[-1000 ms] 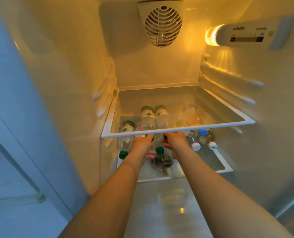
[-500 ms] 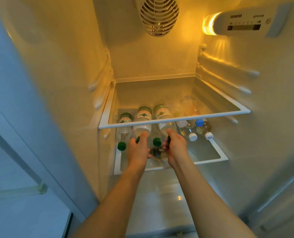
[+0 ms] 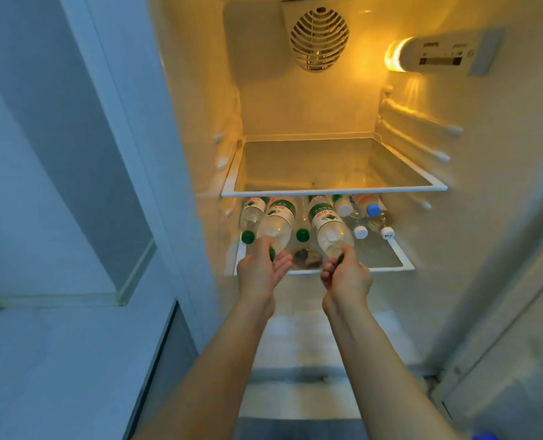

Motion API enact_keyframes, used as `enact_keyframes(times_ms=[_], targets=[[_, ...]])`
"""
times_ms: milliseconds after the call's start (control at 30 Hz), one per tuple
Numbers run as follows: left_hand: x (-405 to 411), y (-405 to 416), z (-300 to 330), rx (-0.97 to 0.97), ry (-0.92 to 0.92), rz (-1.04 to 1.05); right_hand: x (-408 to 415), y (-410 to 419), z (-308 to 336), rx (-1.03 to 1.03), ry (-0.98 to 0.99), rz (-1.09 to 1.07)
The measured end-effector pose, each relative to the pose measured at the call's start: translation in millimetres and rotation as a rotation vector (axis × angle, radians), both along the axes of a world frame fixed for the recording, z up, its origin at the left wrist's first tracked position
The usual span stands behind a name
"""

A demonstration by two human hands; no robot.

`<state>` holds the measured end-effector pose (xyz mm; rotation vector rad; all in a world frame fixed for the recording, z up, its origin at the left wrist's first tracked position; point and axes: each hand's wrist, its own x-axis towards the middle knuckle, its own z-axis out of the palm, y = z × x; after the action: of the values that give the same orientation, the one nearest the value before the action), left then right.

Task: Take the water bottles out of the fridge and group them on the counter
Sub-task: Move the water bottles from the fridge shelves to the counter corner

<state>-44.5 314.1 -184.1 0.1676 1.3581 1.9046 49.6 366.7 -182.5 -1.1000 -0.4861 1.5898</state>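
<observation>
Bottles held: two water bottles with green labels, one (image 3: pixel 277 222) in the left hand, one (image 3: pixel 330 228) in the right, both tilted cap-down above the lower shelf (image 3: pixel 403 260).
Left hand (image 3: pixel 261 270): curled round the green cap end of its bottle.
Right hand (image 3: pixel 346 274): pinching the cap end of its bottle.
Bottles left: more lie on the lower shelf, green caps (image 3: pixel 302 235) at left, white caps (image 3: pixel 360 231) at right.
Upper shelf (image 3: pixel 333 192): glass, just above the bottles.
Fridge light (image 3: pixel 394 55): glowing at upper right.
</observation>
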Motion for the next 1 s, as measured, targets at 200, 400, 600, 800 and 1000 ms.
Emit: enact_keyframes(times_ms=[200,400,600,800,1000], targets=[[35,-86,18,-0.064,0.019,0.066,34,-71,6,0.008,-0.05,-0.043],[75,-185,30,-0.236,0.116,0.112,71,-148,-10,0.057,-0.149,0.028],[80,-265,36,-0.485,0.596,0.174,89,-204,-8,0.167,-0.34,0.152],[77,-336,53,-0.777,1.168,0.119,97,-252,-2,0.422,-0.721,0.277],[75,-447,50,-0.923,1.271,-0.004,89,-352,9,0.639,-1.101,0.45]])
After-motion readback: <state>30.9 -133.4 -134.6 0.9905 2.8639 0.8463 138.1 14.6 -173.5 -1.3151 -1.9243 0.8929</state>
